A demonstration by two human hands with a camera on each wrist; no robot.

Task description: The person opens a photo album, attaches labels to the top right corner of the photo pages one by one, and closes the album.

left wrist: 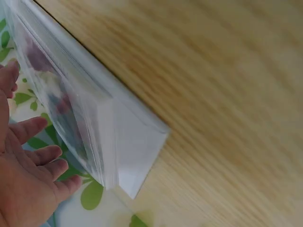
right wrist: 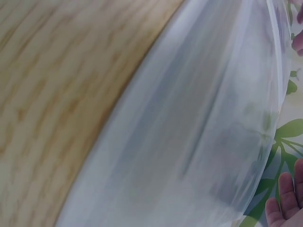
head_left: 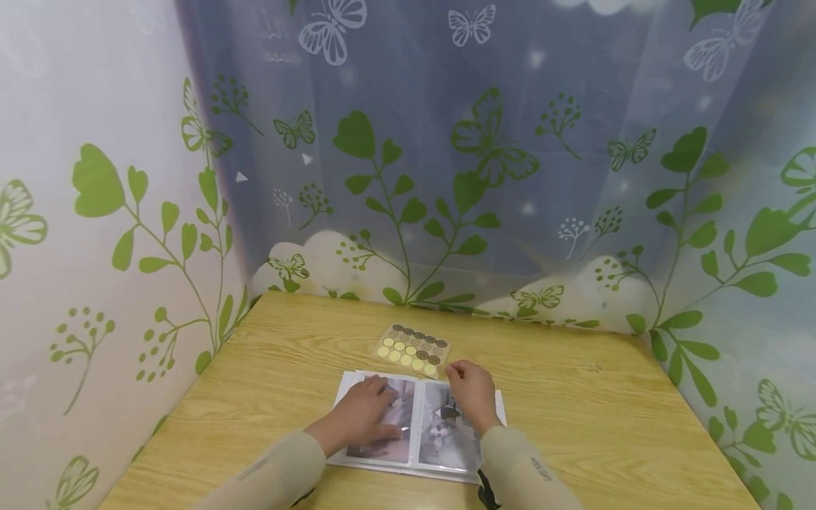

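A photo album (head_left: 417,425) lies spread on the wooden table, a picture in a clear sleeve on each side. My left hand (head_left: 360,418) is over the left page, fingers and thumb spread. In the left wrist view that hand (left wrist: 33,175) shows relaxed fingers beside the album's page edges (left wrist: 111,142). Over the upper part of the right page is my right hand (head_left: 473,393), its fingers bent and their tips near the page's top edge; I cannot tell whether they pinch anything. The right wrist view shows only some of its fingers (right wrist: 286,194), next to a glossy clear sleeve (right wrist: 236,161).
Just beyond the album is a small sheet (head_left: 413,350) with rows of round yellow and dark spots. The wooden table (head_left: 574,397) extends to both sides. Curtains with green leaves and butterflies (head_left: 408,198) enclose its back and sides.
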